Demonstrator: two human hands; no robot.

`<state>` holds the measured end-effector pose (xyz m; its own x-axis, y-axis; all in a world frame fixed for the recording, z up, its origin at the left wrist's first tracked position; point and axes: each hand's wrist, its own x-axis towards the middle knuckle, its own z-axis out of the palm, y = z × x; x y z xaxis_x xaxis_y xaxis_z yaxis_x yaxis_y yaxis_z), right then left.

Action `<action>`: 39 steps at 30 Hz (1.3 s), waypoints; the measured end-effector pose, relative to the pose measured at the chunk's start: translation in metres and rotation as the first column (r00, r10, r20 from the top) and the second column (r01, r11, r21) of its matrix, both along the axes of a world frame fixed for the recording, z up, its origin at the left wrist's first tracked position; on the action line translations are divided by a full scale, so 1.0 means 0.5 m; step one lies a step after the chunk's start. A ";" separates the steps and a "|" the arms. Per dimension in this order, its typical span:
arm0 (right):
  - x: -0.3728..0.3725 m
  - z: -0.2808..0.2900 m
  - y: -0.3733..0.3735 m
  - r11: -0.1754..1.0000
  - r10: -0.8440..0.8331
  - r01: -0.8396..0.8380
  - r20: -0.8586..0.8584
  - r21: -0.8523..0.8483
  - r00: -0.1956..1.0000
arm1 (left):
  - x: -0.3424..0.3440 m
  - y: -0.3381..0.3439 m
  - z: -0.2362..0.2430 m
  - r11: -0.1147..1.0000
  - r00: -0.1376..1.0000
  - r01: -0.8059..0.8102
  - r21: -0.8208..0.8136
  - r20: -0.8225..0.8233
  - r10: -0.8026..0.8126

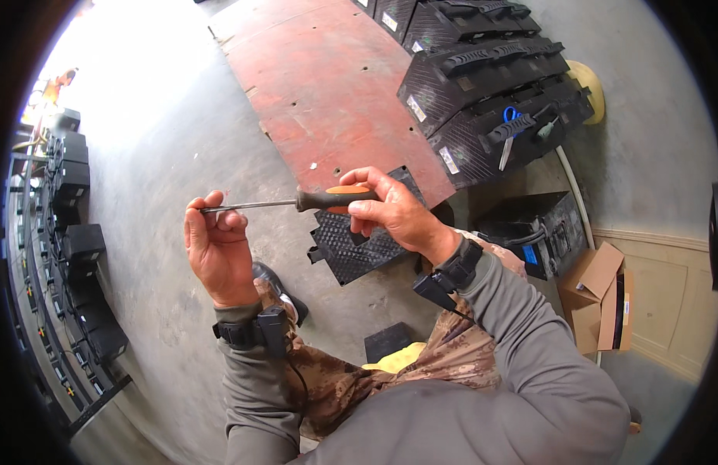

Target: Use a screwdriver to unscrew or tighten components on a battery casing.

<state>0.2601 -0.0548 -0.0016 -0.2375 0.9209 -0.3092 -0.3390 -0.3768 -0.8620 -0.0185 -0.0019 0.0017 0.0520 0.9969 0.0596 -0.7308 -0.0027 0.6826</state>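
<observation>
A screwdriver (pixel 310 201) with a black and orange handle lies level between my hands. My right hand (pixel 402 215) is closed round the handle. At the other end, the fingertips of my left hand (pixel 226 260) pinch the shaft near its tip; whether a screw sits there is too small to tell. Below the handle, a black textured plate (pixel 359 252) with corner tabs rests in front of me, partly hidden by my right hand and forearm.
A red board (pixel 320 93) covers the floor ahead. Black battery-like cases (pixel 483 85) with handles stand at the far right, scissors (pixel 509 132) on one. Nearer are another black case (pixel 541 229) and an open cardboard box (pixel 595 298). A rack of black units (pixel 80 240) lines the left.
</observation>
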 end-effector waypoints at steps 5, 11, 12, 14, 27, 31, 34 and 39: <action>0.005 -0.013 -0.014 0.987 0.128 -0.134 -0.066 -0.093 0.990 | 0.000 0.006 0.002 1.000 0.999 0.023 0.003 0.030 -0.023; -0.005 -0.007 -0.013 0.993 0.102 -0.100 0.044 -0.061 0.994 | -0.009 0.010 0.002 0.999 0.999 0.028 0.028 -0.017 -0.027; -0.007 -0.004 -0.011 0.995 0.091 -0.088 0.082 -0.035 0.993 | -0.010 0.011 0.003 0.999 0.999 0.024 0.033 -0.028 -0.023; -0.013 -0.004 -0.011 0.997 0.073 -0.074 0.115 0.006 0.991 | -0.007 0.011 0.005 1.000 1.000 0.007 0.027 -0.023 -0.007; -0.017 -0.017 -0.020 0.971 0.218 -0.215 0.019 -0.100 0.976 | -0.020 0.018 0.005 1.000 1.000 0.012 0.025 -0.016 -0.011; -0.025 -0.018 -0.018 0.980 0.196 -0.198 0.101 0.014 0.975 | -0.016 0.018 0.004 1.000 0.999 -0.005 0.028 -0.035 0.006; -0.025 -0.025 -0.022 0.988 0.148 -0.151 0.094 0.023 0.984 | -0.009 0.015 0.007 1.000 1.000 0.007 0.003 -0.021 -0.007; -0.021 -0.028 -0.018 0.953 0.268 -0.273 -0.055 -0.134 0.962 | -0.009 0.015 0.010 1.000 0.999 0.026 0.010 -0.021 -0.026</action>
<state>0.2497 -0.0638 -0.0154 -0.4849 0.7693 -0.4160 -0.2375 -0.5736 -0.7839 -0.0232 0.0055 0.0069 0.0792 0.9945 0.0686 -0.7165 0.0089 0.6976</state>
